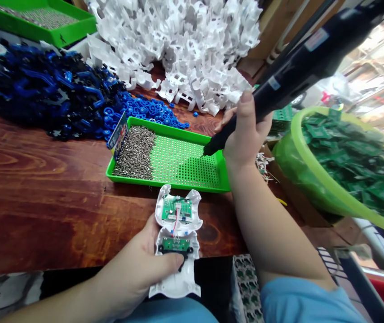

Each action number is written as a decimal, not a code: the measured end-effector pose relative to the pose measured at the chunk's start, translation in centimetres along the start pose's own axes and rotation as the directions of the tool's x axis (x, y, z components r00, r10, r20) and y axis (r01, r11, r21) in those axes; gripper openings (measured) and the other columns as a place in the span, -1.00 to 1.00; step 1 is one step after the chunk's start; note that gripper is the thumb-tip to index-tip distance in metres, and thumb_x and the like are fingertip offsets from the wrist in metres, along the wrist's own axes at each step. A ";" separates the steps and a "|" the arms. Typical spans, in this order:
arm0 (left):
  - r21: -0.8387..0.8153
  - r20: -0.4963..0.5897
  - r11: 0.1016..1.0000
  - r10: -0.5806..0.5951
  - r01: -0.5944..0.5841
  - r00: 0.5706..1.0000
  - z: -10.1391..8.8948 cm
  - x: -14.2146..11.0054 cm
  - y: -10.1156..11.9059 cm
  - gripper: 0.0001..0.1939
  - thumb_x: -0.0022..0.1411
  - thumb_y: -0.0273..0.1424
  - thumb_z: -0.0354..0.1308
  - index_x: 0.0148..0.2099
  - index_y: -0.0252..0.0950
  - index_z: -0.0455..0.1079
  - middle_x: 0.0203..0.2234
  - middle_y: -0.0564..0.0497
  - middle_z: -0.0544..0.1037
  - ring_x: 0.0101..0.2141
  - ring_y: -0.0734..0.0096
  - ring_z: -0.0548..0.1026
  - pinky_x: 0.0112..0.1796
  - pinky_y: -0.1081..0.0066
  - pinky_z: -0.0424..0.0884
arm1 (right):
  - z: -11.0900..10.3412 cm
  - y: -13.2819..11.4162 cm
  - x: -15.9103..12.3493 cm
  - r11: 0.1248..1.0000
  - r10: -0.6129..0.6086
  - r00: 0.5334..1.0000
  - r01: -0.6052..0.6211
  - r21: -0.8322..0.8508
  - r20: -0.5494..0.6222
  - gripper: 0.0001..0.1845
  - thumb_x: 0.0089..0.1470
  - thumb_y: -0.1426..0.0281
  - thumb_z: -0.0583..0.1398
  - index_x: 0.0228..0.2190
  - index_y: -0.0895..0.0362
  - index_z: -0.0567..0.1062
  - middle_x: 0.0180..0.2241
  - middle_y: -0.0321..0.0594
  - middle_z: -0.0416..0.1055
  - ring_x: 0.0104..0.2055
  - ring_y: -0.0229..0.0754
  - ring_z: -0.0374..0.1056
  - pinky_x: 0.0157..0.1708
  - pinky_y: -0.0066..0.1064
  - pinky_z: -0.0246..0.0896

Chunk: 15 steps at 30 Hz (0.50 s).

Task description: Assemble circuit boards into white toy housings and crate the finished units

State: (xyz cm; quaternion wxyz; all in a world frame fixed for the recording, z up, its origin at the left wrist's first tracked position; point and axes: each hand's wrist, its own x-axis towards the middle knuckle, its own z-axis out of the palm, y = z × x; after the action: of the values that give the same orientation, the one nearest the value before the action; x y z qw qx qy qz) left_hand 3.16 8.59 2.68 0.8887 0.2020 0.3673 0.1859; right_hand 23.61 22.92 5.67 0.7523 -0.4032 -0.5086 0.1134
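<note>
My left hand (144,255) is closed on a white plastic housing (178,280) at the table's front edge, its thumb pressed on a black part inside. Two green circuit boards (187,208) sit in the housing's two halves, joined by red and white wires. My right hand (245,134) is wrapped round a black electric screwdriver (279,80), tilted with its bit down over the right part of a green screw tray (168,185). Small screws (134,152) are heaped in the tray's left end; others stand in its perforated plate. Whether the bit touches a screw I cannot tell.
Behind the tray lie a pile of white plastic shells (185,45), dark blue parts (43,89) and small blue rings (144,110). A yellow-green basin (289,148) of circuit boards stands at right. Another green tray (57,36) is at back left.
</note>
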 end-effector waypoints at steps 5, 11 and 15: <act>-0.002 -0.018 0.999 0.036 -0.036 0.999 0.1 0.1 -0.1 -0.33 -0.05 -0.47 0.37 0.13 -0.18 0.27 -0.17 -0.07 0.56 -0.32 0.33 0.50 -0.28 0.40 0.33 | 0.0 0.3 -0.2 1.000 -0.007 1.000 0.008 -0.007 0.013 -0.67 -0.05 0.09 0.22 -0.41 -0.01 0.22 -0.69 -0.54 0.07 -0.69 -0.33 0.17 -0.67 -0.42 0.10; 0.030 -0.010 0.998 0.047 -0.047 0.999 0.0 0.1 -0.2 -0.39 -0.01 -0.48 0.33 0.11 -0.20 0.25 -0.18 -0.04 0.55 -0.34 0.38 0.49 -0.30 0.42 0.33 | -0.1 -1.5 0.3 1.000 -0.011 0.999 0.009 -0.030 -0.052 -0.75 -0.05 0.15 0.20 -0.43 -0.06 0.23 -0.69 -0.53 0.14 -0.69 -0.36 0.11 -0.70 -0.43 0.06; 0.052 0.021 0.994 0.099 -0.100 0.995 -0.4 0.2 -0.6 -0.42 0.06 -0.47 0.31 0.11 -0.19 0.22 -0.27 0.03 0.56 -0.36 0.45 0.47 -0.26 0.45 0.33 | -0.4 -6.3 -0.1 1.000 -0.005 0.993 0.008 0.020 -0.116 -0.83 -0.01 0.23 0.17 -0.48 0.02 0.28 -0.74 -0.51 0.15 -0.71 -0.38 0.13 -0.76 -0.49 0.04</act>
State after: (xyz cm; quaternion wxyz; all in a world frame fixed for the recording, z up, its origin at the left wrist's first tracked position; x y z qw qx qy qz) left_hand 3.10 8.29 1.98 0.8760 0.2452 0.3532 0.2186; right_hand 22.40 18.58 10.07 0.7850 -0.3996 -0.4642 0.0927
